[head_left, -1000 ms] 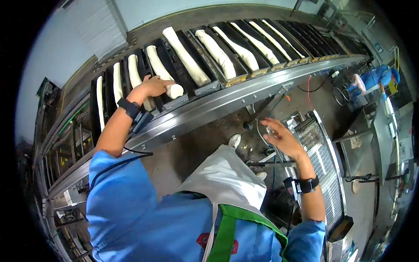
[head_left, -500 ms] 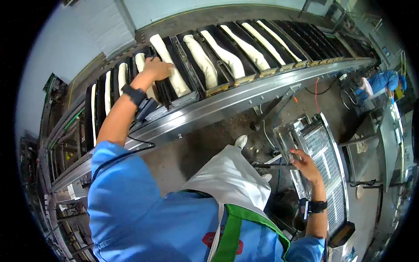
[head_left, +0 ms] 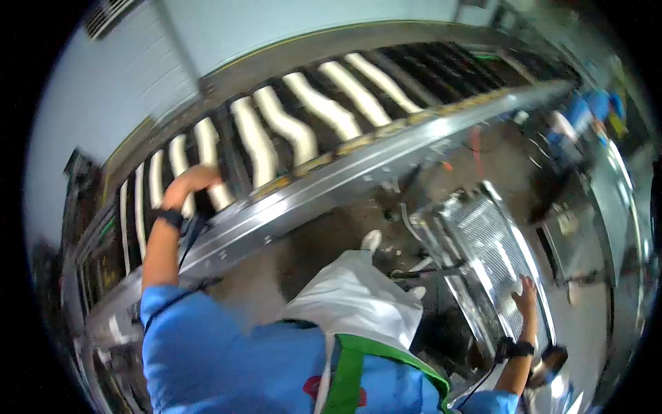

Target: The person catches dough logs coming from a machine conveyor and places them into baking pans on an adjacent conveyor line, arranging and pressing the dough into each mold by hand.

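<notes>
My left hand (head_left: pixel 196 179) reaches over a long pale strip that looks like dough (head_left: pixel 206 141), lying in a black trough of the conveyor. Its blurred fingers stretch across the strip's near part and appear to touch it; the fingertips are not sharp. More dough-like strips (head_left: pixel 286 124) lie side by side in black troughs on both sides of this hand. Out to the right, my right hand (head_left: pixel 525 298) hovers with its fingers apart and nothing in them. Below it is a sloping metal mesh belt (head_left: pixel 489 241).
A steel rail (head_left: pixel 303 196) runs along the conveyor's near side. Black troughs without strips (head_left: pixel 441 69) continue at the far right. Another person in blue (head_left: pixel 586 110) bends at the right edge, near a metal table (head_left: pixel 607 186). A cable hangs from my left wrist.
The view has shifted and blurred. My left hand stays at the same strip. My right hand has moved right and down, from the mesh belt's frame to above the belt's right side.
</notes>
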Tool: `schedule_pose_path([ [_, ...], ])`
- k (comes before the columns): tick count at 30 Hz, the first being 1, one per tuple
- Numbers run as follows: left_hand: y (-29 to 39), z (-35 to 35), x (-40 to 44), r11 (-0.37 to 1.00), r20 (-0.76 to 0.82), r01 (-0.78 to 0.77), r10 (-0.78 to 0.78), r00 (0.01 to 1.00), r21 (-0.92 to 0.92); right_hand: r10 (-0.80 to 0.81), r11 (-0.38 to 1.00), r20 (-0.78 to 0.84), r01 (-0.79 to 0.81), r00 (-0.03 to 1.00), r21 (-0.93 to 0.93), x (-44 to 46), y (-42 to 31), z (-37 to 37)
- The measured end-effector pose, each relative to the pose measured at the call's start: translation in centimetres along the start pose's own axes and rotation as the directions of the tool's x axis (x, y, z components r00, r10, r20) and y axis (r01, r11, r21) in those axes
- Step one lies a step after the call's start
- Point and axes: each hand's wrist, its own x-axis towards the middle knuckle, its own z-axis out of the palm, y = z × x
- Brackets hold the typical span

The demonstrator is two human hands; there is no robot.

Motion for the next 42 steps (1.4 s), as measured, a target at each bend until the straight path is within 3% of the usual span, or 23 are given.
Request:
schedule_pose_path([
  [1, 0.4, -0.2, -0.2, 0.994, -0.056, 0.087, -0.091, 0.994, -0.068, 0.166, 0.976, 0.017, -0.162, 0.986, -0.145, -1.1, 1.2, -0.3],
  [2, -0.4, 0.9, 0.3, 1.000, -0.354, 0.007, -0.014, 0.935, -0.021, 0.317, 0.928, 0.060, -0.296, 0.947, -0.227, -1.8, 3.5, 0.1],
  [3, 3.5, -1.1, 0.2, 0.979, -0.375, 0.205, -0.197, 0.906, -0.020, 0.459, 0.854, 0.102, -0.408, 0.882, -0.322, -2.5, 5.8, 0.5],
  [4, 6.3, -2.2, 0.1, 0.965, -0.449, 0.259, -0.247, 0.858, -0.035, 0.550, 0.806, 0.097, -0.496, 0.830, -0.324, -3.9, 6.3, 0.6],
  [6, 8.5, -2.8, 1.9, 0.986, -0.485, 0.169, -0.154, 0.861, -0.012, 0.665, 0.711, 0.099, -0.588, 0.740, -0.385, -5.4, 9.9, 2.6],
  [7, 10.2, -3.0, 2.5, 0.998, -0.535, 0.055, -0.037, 0.844, 0.019, 0.657, 0.688, 0.042, -0.576, 0.753, -0.441, -6.4, 8.7, 1.8],
  [9, 15.3, -4.4, 3.0, 0.992, -0.512, -0.004, -0.061, 0.857, -0.124, 0.621, 0.677, -0.008, -0.541, 0.784, -0.499, -7.0, 9.6, 1.6],
  [14, 20.8, -3.2, 6.2, 0.937, -0.535, -0.329, 0.220, 0.816, -0.117, 0.749, 0.528, -0.021, -0.617, 0.662, -0.584, -8.8, 8.8, 0.9],
  [17, 23.6, -2.7, 6.4, 0.927, -0.527, -0.312, 0.162, 0.834, -0.208, 0.810, 0.448, -0.073, -0.693, 0.582, -0.565, -9.7, 9.9, 0.9],
  [21, 23.6, -0.7, 7.8, 0.883, -0.588, -0.410, 0.210, 0.781, -0.230, 0.675, 0.527, -0.275, -0.708, 0.685, -0.471, -9.7, 11.8, 2.6],
  [22, 23.3, -0.3, 8.2, 0.881, -0.575, -0.403, 0.202, 0.793, -0.246, 0.667, 0.537, -0.229, -0.671, 0.709, -0.511, -8.8, 12.7, 2.9],
  [23, 23.2, 0.0, 8.2, 0.885, -0.571, -0.387, 0.183, 0.800, -0.259, 0.474, 0.614, -0.379, -0.607, 0.795, -0.505, -8.9, 13.4, 3.0],
  [25, 23.2, 0.1, 8.5, 0.865, -0.678, -0.455, 0.206, 0.706, -0.210, 0.492, 0.766, -0.269, -0.558, 0.828, -0.318, -6.9, 14.1, -0.5],
  [26, 22.5, 0.3, 9.0, 0.853, -0.703, -0.494, 0.247, 0.667, -0.169, 0.430, 0.846, -0.395, -0.515, 0.811, -0.135, -6.6, 12.5, -2.8],
  [28, 22.9, 0.6, 9.6, 0.868, -0.734, -0.468, 0.205, 0.647, -0.170, 0.301, 0.902, -0.462, -0.406, 0.834, -0.146, -5.9, 13.6, -7.5],
  [29, 23.2, 0.8, 9.5, 0.884, -0.765, -0.441, 0.173, 0.620, -0.157, 0.360, 0.930, -0.504, -0.344, 0.785, 0.129, -5.7, 11.4, -10.5],
  [30, 23.3, 0.8, 9.9, 0.892, -0.703, -0.419, 0.189, 0.685, -0.169, 0.498, 0.852, -0.418, -0.338, 0.760, 0.401, -5.4, 6.6, -14.9],
  [31, 23.7, 1.0, 10.3, 0.893, -0.697, -0.416, 0.187, 0.692, -0.174, 0.472, 0.772, -0.441, -0.116, 0.763, 0.625, -4.9, 5.3, -17.1],
  [32, 24.4, 1.2, 10.7, 0.902, -0.685, -0.394, 0.175, 0.707, -0.176, 0.342, 0.795, -0.512, 0.048, 0.788, 0.605, -4.1, 2.1, -19.7],
  [33, 25.0, 1.4, 11.2, 0.911, -0.678, -0.370, 0.159, 0.718, -0.179, 0.390, 0.748, -0.489, 0.042, 0.780, 0.663, -3.7, -5.7, -22.9],
  [34, 25.5, 1.7, 11.7, 0.915, -0.677, -0.360, 0.148, 0.721, -0.184, 0.306, 0.758, -0.522, 0.128, 0.796, 0.639, -2.5, -4.6, -24.2],
  [37, 26.0, 2.9, 13.7, 0.739, -0.666, -0.481, 0.058, 0.743, -0.472, 0.146, 0.621, -0.576, 0.378, 0.805, 0.686, 0.3, -14.0, -27.7],
  [42, 25.5, 4.2, 17.2, 0.431, -0.545, -0.438, -0.160, 0.823, -0.789, 0.018, 0.402, -0.609, 0.551, 0.793, 0.731, 5.6, -30.5, -25.0],
])
